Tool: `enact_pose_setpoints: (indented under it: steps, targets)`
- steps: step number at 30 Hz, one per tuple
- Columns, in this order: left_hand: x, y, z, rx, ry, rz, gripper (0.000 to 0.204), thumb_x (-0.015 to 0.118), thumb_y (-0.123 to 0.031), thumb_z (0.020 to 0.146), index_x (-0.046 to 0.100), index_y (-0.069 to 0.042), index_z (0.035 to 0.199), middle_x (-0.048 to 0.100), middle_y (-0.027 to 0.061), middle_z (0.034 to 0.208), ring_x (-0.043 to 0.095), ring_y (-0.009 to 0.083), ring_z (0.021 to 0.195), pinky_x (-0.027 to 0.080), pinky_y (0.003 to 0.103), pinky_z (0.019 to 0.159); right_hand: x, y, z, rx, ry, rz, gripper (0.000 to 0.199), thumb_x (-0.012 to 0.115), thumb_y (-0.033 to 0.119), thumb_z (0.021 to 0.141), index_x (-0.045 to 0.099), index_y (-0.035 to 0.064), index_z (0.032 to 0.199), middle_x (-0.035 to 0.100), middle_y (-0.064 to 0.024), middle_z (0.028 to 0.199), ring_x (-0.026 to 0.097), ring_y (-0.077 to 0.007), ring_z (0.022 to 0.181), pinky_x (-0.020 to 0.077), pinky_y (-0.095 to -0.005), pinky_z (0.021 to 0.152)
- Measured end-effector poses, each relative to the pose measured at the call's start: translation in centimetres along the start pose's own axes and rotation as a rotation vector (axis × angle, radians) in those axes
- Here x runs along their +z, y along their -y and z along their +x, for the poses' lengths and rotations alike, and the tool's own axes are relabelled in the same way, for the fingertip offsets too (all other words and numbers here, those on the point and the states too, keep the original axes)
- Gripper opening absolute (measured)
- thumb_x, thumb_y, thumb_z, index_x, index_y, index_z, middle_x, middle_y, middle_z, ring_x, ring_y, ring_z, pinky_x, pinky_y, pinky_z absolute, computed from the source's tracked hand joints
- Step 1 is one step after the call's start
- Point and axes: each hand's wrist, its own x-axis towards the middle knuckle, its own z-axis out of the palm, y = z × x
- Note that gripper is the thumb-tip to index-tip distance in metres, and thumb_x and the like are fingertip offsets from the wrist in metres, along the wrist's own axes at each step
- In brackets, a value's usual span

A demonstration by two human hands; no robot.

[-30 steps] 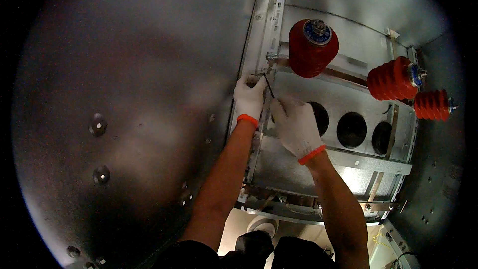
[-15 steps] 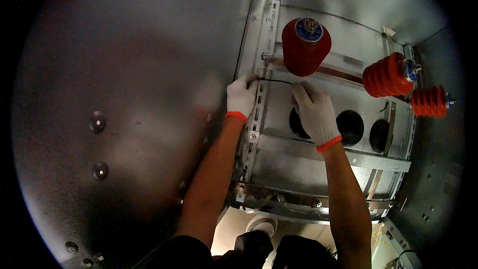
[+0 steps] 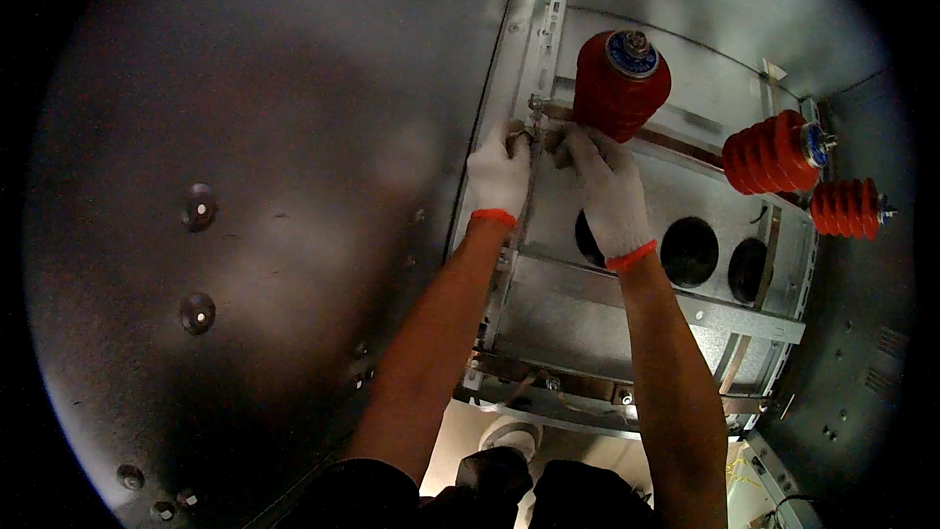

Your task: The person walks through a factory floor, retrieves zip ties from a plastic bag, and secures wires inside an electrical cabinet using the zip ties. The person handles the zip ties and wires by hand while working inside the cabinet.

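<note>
My left hand (image 3: 499, 171), in a white glove with a red cuff, is beside the slotted metal rail (image 3: 551, 44) on the left. Its thumb and fingers are closed on a thin black strand (image 3: 524, 137); I cannot tell whether it is a wire or a tie. My right hand (image 3: 607, 181), gloved the same way, is just to the right, its fingertips pinched close to the left hand's. What they hold is hidden. Behind the right hand stands a red ribbed insulator (image 3: 622, 88) with a bolt on top, overlapping the fingers in view.
Two more red insulators (image 3: 774, 152) (image 3: 847, 208) stand to the right along a copper-coloured bar (image 3: 681, 146). Round dark holes (image 3: 689, 252) open in the metal plate below. A dark cabinet wall (image 3: 294, 137) fills the left. A cross rail (image 3: 749, 320) runs nearer me.
Both hands have moved farther away along the rail, and the right hand has come in toward the left. The strand stretched between them before no longer shows as a straight span.
</note>
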Motion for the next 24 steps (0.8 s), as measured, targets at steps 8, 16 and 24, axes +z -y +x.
enact_pose_setpoints:
  steps: [8,16,24]
  targets:
    - [-0.5,0.6,-1.1,-0.051,0.188,-0.166,0.040,0.061,-0.003,0.088,0.063,-0.004,0.128,0.068,0.0228,0.115,0.067,0.0352,0.107,0.052,0.037,0.091,1.4,0.6,1.3,-0.126,0.102,-0.136,0.033,0.051,0.027,0.100,0.066,-0.0027,0.104,0.068,-0.0085,0.093,0.061,-0.0181,0.090,0.0466,-0.0294,0.085]
    - [0.9,2.2,-1.6,0.017,0.090,-0.225,0.031,0.059,-0.001,0.089,0.065,0.001,0.120,0.069,0.0225,0.116,0.068,0.0340,0.107,0.052,0.037,0.092,0.9,0.4,0.5,-0.216,0.099,-0.277,0.030,0.052,0.025,0.098,0.065,-0.0013,0.103,0.068,-0.0151,0.094,0.064,-0.0281,0.088,0.0478,-0.0338,0.085]
    - [2.5,3.1,-0.4,-0.062,0.056,-0.384,0.027,0.058,-0.011,0.094,0.069,-0.002,0.116,0.072,0.0204,0.106,0.072,0.0312,0.092,0.054,0.037,0.082,1.8,1.8,-2.0,-0.359,0.263,-0.413,0.026,0.054,0.021,0.098,0.063,-0.0034,0.092,0.063,-0.0172,0.095,0.062,-0.0328,0.083,0.0487,-0.0399,0.077]
